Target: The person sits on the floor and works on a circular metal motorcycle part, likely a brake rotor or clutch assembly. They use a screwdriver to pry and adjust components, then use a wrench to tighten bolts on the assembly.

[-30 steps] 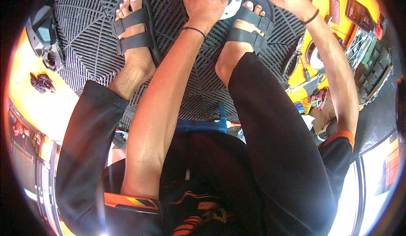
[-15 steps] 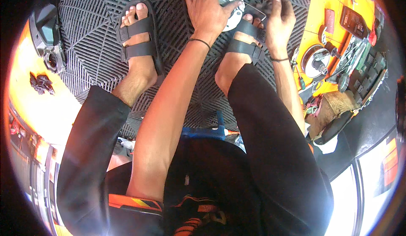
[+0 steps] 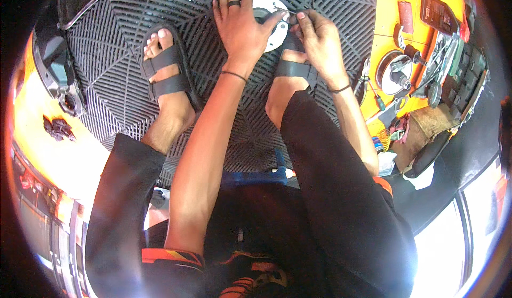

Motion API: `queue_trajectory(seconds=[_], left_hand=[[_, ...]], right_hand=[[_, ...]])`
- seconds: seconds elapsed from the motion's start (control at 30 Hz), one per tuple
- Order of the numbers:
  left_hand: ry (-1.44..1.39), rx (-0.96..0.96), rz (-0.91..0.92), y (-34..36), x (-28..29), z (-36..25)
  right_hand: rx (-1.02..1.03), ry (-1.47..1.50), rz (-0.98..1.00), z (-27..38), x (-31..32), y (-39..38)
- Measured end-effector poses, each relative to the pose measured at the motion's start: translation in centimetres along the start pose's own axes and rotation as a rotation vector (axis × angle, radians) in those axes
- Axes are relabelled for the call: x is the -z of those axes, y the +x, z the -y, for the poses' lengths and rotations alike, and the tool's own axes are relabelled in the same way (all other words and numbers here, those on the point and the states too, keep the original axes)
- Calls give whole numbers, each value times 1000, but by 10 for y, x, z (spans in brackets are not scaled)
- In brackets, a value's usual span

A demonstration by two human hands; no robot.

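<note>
A round white metal plate with holes and a dark centre lies at the top middle, by my right foot. My left hand rests at its left side with fingers spread, the thumb reaching across the plate. At the plate's right edge, my right hand is closed, thumb and forefinger pinching a thin metal hex key. Most of the key is hidden by the fingers; its tip appears to touch the plate.
Black ribbed matting lies under my sandalled feet. Off to the right, an orange surface carries a wheel-like part, a screwdriver and other parts. A dark plastic housing and crumpled black material are at left.
My right hand has drawn in toward the plate with the hex key, whose bent rod was plainer before. The left hand stays on the plate. The whole view has shifted slightly.
</note>
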State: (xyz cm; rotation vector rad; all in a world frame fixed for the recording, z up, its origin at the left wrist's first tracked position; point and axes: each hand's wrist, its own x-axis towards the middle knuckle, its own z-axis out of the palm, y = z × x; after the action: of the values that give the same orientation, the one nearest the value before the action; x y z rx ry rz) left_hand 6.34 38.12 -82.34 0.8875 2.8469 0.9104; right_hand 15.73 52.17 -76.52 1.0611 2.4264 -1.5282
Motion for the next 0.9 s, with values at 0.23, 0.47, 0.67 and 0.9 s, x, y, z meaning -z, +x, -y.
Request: queue_trajectory(seconds=[0.23,0.47,0.67,0.9], left_hand=[[-156,50,108,-5,-4,9],[-165,66,144,-5,-3,4],[-147,71,156,-4,-1,2],[-115,116,176,-1,-1,-1]], right_hand=[[46,-7,-130,6,-19,-13],[53,49,-231,7,-32,-12],[118,-34,-227,7,-36,-14],[245,-568,-233,9,-41,-17]])
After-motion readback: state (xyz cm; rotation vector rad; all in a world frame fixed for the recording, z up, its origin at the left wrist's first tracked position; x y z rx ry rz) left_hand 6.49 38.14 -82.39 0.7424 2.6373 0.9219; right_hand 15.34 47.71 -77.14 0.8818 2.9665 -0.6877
